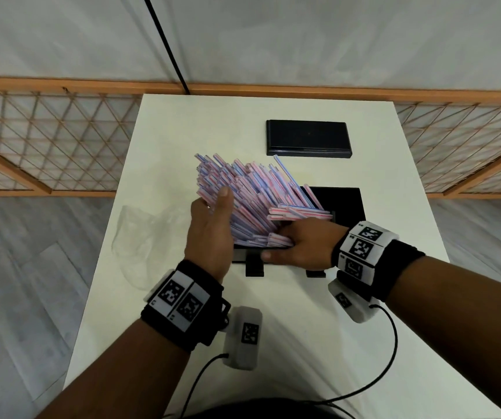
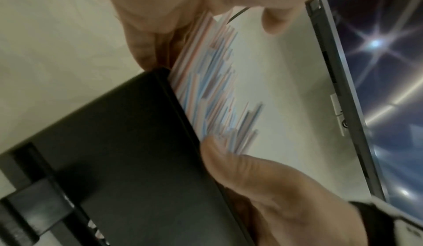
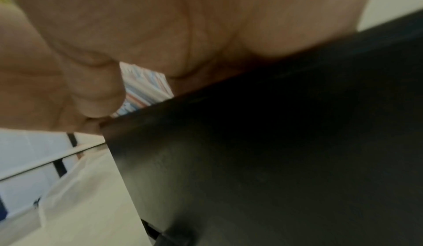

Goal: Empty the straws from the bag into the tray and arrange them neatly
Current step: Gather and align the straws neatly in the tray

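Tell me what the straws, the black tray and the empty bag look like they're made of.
Straws: probably thin plastic or paper, white with red and blue stripes, too blurred to settle. Tray: looks like rigid black plastic, smooth with a dull sheen. Bag: clear, thin plastic film, crumpled, with the table showing through.

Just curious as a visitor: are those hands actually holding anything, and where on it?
Yes: the fanned bundle of red, white and blue striped straws. The left hand presses its left side, the right hand its near ends over the black tray.
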### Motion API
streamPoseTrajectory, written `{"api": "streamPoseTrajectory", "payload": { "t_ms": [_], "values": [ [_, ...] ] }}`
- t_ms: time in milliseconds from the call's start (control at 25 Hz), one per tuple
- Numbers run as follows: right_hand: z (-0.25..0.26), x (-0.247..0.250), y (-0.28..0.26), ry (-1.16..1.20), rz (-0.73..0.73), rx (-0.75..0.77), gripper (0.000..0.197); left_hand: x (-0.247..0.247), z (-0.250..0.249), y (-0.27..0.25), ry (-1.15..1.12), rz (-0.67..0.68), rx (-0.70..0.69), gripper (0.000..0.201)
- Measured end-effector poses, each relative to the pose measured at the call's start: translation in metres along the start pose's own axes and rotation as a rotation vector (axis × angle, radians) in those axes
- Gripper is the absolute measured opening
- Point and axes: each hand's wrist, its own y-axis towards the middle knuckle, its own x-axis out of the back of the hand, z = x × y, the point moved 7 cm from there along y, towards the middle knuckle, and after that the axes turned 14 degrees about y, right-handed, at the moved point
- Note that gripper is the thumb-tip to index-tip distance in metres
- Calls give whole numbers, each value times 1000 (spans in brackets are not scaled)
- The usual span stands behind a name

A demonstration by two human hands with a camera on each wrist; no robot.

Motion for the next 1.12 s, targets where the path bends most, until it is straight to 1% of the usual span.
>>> {"api": "streamPoseTrajectory", "payload": {
  "t_ms": [80, 160, 240, 320, 400, 480, 520, 600, 640, 720, 760, 800, 880, 960, 1040, 1120],
  "values": [
    [5, 0, 2, 4, 7, 14, 43, -4, -3, -4, 16, 26, -29, 97],
    [6, 4, 5, 65, -28, 46, 45, -6, -6, -6, 28, 28, -45, 95],
    [0, 1, 8, -9, -13, 20, 54, -4, -9, -8, 98, 13, -65, 87],
    [-4, -6, 10, -89, 9, -3, 61, -4, -11, -7, 175, 11, -88, 74],
    [-3, -8, 10, -78, -3, 5, 57, -4, -11, -5, 204, 9, -112, 61],
    [3, -5, 10, -43, -44, 49, 50, -5, -11, -5, 206, 16, -103, 54],
    [6, -2, 11, -36, -83, 80, 50, -7, -10, -5, 207, 20, -103, 53],
    [10, 4, 12, -31, -179, 122, 51, -10, -10, -7, 246, 18, -157, 54],
    [11, 6, 13, -49, -213, 126, 53, -11, -12, -10, 297, 5, -198, 57],
    [9, 2, 12, -120, -231, 108, 59, -12, -9, -12, 377, -1, -262, 66],
    [7, -1, 11, -146, -231, 95, 62, -11, -8, -12, 386, 6, -263, 66],
    [4, -3, 10, -153, -232, 86, 65, -8, -6, -12, 376, 12, -231, 63],
    [0, -2, 3, -112, -252, 119, 61, -1, 0, -7, 410, 32, -134, 61],
    [-3, 1, -10, -96, -277, 199, 54, 6, 4, -5, 570, 64, -77, 50],
    [-11, 5, -26, -107, -306, 208, 56, 9, 6, -5, 693, 89, -65, 39],
    [-24, 10, -36, -90, -350, 125, 61, 11, 3, -6, 690, 77, -110, 36]
  ]
}}
